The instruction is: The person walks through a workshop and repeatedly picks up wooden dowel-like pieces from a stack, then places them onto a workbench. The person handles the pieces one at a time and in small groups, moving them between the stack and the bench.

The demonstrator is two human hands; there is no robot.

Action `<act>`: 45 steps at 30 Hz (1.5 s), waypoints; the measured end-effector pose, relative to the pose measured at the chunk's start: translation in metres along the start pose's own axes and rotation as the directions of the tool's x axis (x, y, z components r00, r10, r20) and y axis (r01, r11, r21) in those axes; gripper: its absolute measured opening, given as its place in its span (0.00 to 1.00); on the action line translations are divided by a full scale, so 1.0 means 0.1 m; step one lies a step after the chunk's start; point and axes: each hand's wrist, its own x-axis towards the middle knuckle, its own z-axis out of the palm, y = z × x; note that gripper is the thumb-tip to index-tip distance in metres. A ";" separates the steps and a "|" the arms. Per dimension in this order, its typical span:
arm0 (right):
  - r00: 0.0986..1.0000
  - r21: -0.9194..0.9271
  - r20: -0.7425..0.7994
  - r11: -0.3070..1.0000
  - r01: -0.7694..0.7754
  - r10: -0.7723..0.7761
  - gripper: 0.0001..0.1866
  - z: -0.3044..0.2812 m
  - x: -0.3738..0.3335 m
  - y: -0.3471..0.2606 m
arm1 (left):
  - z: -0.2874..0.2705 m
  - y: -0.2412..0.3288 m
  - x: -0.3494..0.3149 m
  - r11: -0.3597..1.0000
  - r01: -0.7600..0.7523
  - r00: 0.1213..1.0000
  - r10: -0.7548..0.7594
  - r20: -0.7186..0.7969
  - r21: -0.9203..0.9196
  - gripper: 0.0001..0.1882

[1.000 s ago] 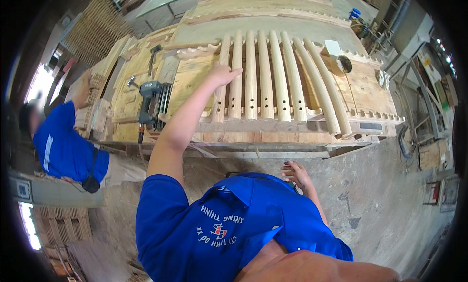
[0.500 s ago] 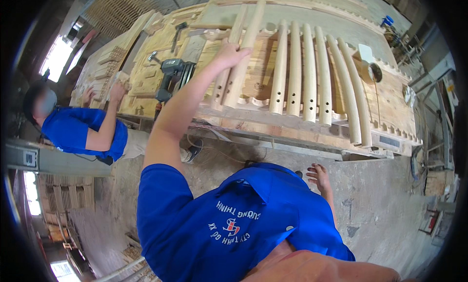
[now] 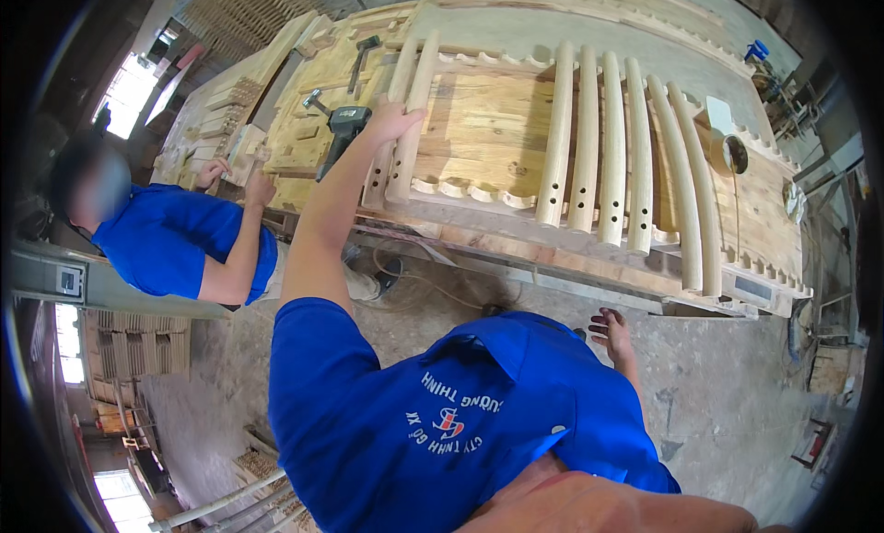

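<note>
My left hand (image 3: 391, 121) reaches out over the workbench (image 3: 479, 119) and grips the left pair of long rounded wooden slats (image 3: 412, 100), which lie apart from the others. A row of several more slats (image 3: 608, 146) with drilled holes lies to the right, resting on scalloped wooden rails (image 3: 470, 194). My right hand (image 3: 612, 335) hangs low beside my blue shirt, fingers spread, holding nothing.
A cordless drill (image 3: 343, 126) and a hammer (image 3: 313, 100) lie just left of my left hand. A co-worker in blue (image 3: 175, 243) leans on stacked wood blocks (image 3: 235, 151) at the left. A tape roll (image 3: 733, 153) sits at the bench's right end.
My left hand has slid two slats leftward, away from the row, opening a gap on the bench. The co-worker has come further into view. My right hand stays hanging.
</note>
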 end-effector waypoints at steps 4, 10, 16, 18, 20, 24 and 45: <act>1.000 -0.002 -0.021 1.000 -0.014 0.014 0.19 0.01 0.04 0.05 | -0.03 0.03 -0.01 0.991 0.035 0.999 -0.038 0.022 0.132 0.35; 0.999 -0.054 0.029 0.998 -0.038 0.040 0.21 0.02 0.06 -0.05 | 0.09 0.76 -0.01 0.913 -0.334 0.847 0.399 -0.350 0.233 0.34; 1.000 -0.024 0.016 1.000 -0.016 0.017 0.20 -0.10 0.03 -0.10 | 0.57 2.24 -0.12 0.396 0.324 0.870 0.232 0.435 -0.859 0.33; 0.999 0.002 0.044 1.000 0.017 -0.017 0.19 -0.10 0.00 -0.11 | 0.82 2.26 -0.02 0.262 0.392 0.828 0.317 0.463 -0.882 0.32; 0.999 0.071 0.018 0.997 0.032 -0.033 0.19 -0.21 -0.08 -0.03 | 0.97 2.39 0.05 0.192 0.506 0.795 0.273 0.541 -0.841 0.28; 1.000 0.160 -0.026 0.987 0.000 0.004 0.19 -0.44 -0.27 0.21 | 1.07 2.32 0.14 0.089 0.582 0.732 0.376 0.568 -0.808 0.21; 0.704 0.112 0.696 0.990 0.091 -0.143 0.29 0.62 -0.79 -1.46 | 0.92 2.17 -0.61 0.568 0.140 0.940 0.181 0.290 -0.811 0.34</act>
